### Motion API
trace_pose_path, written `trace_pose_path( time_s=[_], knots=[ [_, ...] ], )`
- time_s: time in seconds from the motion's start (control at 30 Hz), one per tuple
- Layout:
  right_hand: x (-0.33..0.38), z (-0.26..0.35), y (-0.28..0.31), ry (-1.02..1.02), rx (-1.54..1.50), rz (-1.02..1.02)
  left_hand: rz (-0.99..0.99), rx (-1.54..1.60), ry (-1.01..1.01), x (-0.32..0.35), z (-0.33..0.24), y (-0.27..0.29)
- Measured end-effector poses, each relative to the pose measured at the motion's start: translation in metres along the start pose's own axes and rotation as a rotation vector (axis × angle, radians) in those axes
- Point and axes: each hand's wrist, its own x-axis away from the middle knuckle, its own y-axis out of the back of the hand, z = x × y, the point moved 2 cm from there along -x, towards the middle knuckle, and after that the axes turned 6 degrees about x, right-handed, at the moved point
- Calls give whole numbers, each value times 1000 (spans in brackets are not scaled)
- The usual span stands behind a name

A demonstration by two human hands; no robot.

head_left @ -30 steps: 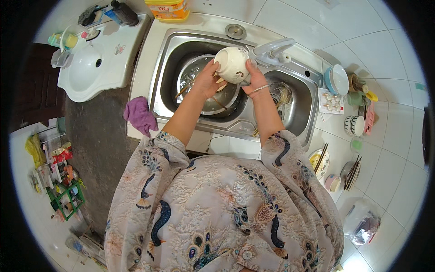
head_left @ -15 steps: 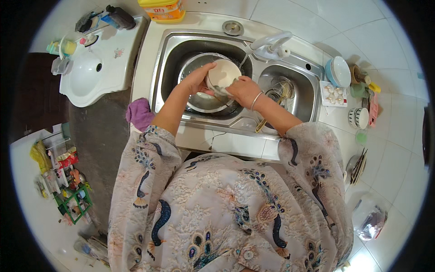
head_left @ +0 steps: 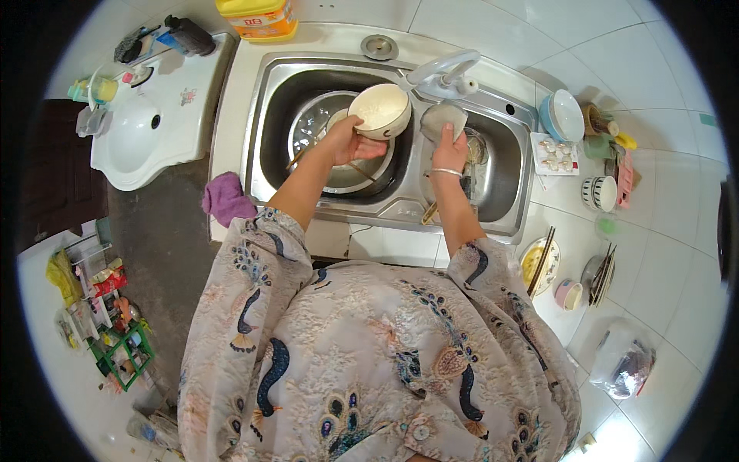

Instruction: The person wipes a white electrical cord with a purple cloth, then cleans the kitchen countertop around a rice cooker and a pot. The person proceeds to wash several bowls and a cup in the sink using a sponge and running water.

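My left hand (head_left: 348, 144) grips a cream bowl (head_left: 382, 109) with a dark mark on its side. The bowl is tilted over the left sink bowl, its inside facing up. Below it stands a round metal basin (head_left: 301, 132) with water, another pale dish partly hidden, and thin sticks. My right hand (head_left: 449, 155) pinches a greyish dishcloth (head_left: 442, 119) above the divider and the right sink bowl, apart from the cream bowl. White faucet (head_left: 440, 74) stands just behind the cloth. Utensils in the right sink bowl (head_left: 496, 181) are partly covered by my hand.
A purple cloth (head_left: 227, 198) hangs at the counter's left edge. Right of the sink stand stacked bowls (head_left: 566, 115), an egg tray (head_left: 554, 155), patterned bowls (head_left: 600, 193) and a plate with chopsticks (head_left: 540, 266). Behind are a drain strainer (head_left: 379, 48) and a yellow jug (head_left: 259, 19).
My right hand has drawn the dishcloth out of the bowl and moved right, over the divider. The bowl stays in my left hand. The whole view has shifted slightly.
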Motion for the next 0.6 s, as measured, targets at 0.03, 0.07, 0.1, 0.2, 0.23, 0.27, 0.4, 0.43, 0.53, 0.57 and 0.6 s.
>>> trace_pose_path(
  time_s=[0.03, 0.07, 0.1, 0.2, 0.23, 0.27, 0.4, 0.43, 0.53, 0.57, 0.6],
  knots=[
    [-3, 4, 0, -169, -90, 21, -28, -67, 41, -6, 3, 10],
    [-2, 9, -1, -345, -183, 39, -73, -172, -4, -7, 1, 12],
    [-2, 16, -3, -439, -127, 91, -118, -275, -49, -7, -2, 13],
    [-8, 8, -16, -529, -121, 238, -252, -674, -325, 4, -16, 6],
    [-14, -5, -20, -516, -112, 293, -341, -822, -496, 12, -18, -2],
    [-17, -7, -26, -525, -101, 335, -427, -972, -668, 19, -21, -5],
    [-17, -11, -53, -481, -3, 508, -573, -1264, -989, 45, -34, 2],
    [-17, -17, -60, -461, 33, 546, -582, -1273, -1084, 48, -34, 7],
    [-28, -57, -79, -268, 325, 670, -672, -1288, -1138, 66, -36, 8],
    [-24, -55, -85, -190, 482, 717, -709, -1298, -1155, 68, -35, 19],
    [-23, -53, -88, -109, 638, 751, -727, -1223, -1085, 74, -37, 22]
  ],
)
